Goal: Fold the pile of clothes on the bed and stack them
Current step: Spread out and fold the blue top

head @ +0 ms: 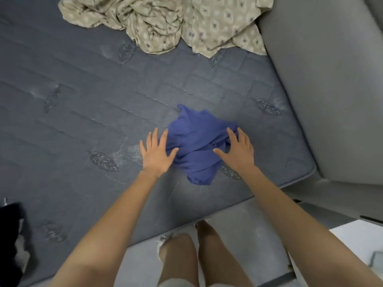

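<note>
Neither grip was closed: the left hand (156, 154) and the right hand (238, 151) were both spread flat, fingers straight and apart, pinching nothing. Between them lay the blue garment (196, 139), bunched and creased, near the close edge of the bed (83, 104). The left hand sat at the garment's left border, its thumb and forefinger over the cloth and the rest of the palm above the bare mattress. The right hand lay over the garment's right side. Whether the palms pressed down or only hovered could not be told.

As for progress, the work appeared to be at its start. No folded piece and no stack showed anywhere; the blue garment was unfolded, seemingly about to be smoothed out. At the far end of the bed a patterned beige cloth (165, 21) lay crumpled and untouched, well apart from the hands. A dark object (10, 235) sat at the left edge of view, too cut off to identify.
</note>
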Available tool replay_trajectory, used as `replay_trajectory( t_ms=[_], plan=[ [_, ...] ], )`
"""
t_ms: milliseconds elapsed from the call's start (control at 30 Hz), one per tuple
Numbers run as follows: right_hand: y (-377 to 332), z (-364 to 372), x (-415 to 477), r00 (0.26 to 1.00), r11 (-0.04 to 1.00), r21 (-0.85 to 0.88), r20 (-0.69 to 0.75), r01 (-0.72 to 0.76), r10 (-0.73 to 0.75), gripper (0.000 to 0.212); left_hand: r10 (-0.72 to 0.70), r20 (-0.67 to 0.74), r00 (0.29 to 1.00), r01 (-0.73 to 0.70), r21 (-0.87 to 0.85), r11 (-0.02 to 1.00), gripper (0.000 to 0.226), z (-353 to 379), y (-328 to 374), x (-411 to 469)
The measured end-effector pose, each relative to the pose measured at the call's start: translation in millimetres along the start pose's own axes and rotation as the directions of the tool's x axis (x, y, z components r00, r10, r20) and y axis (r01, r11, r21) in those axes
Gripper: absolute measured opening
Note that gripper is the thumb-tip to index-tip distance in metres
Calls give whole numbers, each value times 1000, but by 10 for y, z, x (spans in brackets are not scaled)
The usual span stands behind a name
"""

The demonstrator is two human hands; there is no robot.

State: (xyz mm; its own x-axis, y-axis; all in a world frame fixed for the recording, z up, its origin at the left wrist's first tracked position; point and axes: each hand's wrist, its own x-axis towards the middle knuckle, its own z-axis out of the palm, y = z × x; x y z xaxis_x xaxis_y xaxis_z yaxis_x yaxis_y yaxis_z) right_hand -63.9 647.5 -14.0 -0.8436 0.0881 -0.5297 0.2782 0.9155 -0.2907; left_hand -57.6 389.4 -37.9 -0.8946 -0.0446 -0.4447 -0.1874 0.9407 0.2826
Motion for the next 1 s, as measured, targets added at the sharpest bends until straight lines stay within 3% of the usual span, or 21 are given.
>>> replay_trajectory(
  t_ms=[300, 433, 533, 567, 633, 700, 733, 833, 1000],
  plan=[
    [539, 703, 1191, 996, 999, -5, 82, -39, 40, 95, 22, 98, 995, -25, 22, 999, 75, 974, 88, 1089],
    [793, 969, 1594, 997, 994, 75, 5, -74, 74, 106, 67, 63, 996, -66, -16, 998, 84, 1379, 104, 1488],
    [894, 1162, 1775, 986, 971, 169, 32, -168, 165, 116, 59, 47, 997, -61, 28, 998, 85, 1605, 91, 1619],
    [885, 1219, 1784, 985, 970, 171, 27, -171, 169, 112, 69, 37, 997, -72, 98, 993, 75, 1650, 88, 1629],
    [856, 1331, 1753, 994, 976, 192, -17, -107, 112, 77, 123, 17, 992, -124, 198, 972, 48, 1670, 98, 1619],
    [735, 1340, 1614, 999, 932, 359, 16, -54, 52, 40, 150, -9, 989, -148, 113, 983, 27, 1615, 91, 1562],
    [651, 1301, 1528, 998, 889, 454, 66, -51, 23, 32, 146, -19, 989, -145, 17, 989, 24, 1548, 83, 1498],
    [325, 1071, 1259, 990, 840, 543, 127, -22, -56, 34, 92, -69, 993, -105, -220, 970, 29, 1231, 16, 1206],
    [-335, 543, 747, 980, 826, 560, 122, 63, -157, 32, -65, -224, 972, -37, -421, 906, 30, 398, -147, 573]
  ],
)
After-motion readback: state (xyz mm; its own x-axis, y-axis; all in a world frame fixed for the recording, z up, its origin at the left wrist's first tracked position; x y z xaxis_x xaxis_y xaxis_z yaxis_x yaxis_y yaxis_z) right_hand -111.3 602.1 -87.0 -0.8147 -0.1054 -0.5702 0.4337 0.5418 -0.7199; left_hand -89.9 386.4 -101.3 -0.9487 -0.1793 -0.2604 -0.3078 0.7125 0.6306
